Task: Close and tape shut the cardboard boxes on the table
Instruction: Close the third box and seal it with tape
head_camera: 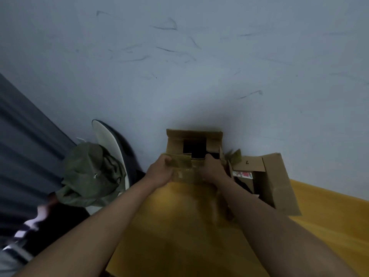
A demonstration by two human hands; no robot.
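Note:
A small cardboard box [175, 143] stands at the far edge of the yellow table [179, 226], against the wall. Its top is partly open, with a dark gap between the flaps. My left hand [159, 170] grips the near flap at its left corner, thumb on top over old tape. My right hand [213, 168] holds the same flap at its right end, fingers curled over the edge. A second cardboard box [275, 180] lies open just to the right, with a red and white item inside. No tape roll is in view.
A grey-blue wall [199, 66] rises right behind the boxes. Left of the table a green cap [91, 172] sits on a white chair back [107, 140]. Dark striped fabric [24, 226] lies at the lower left.

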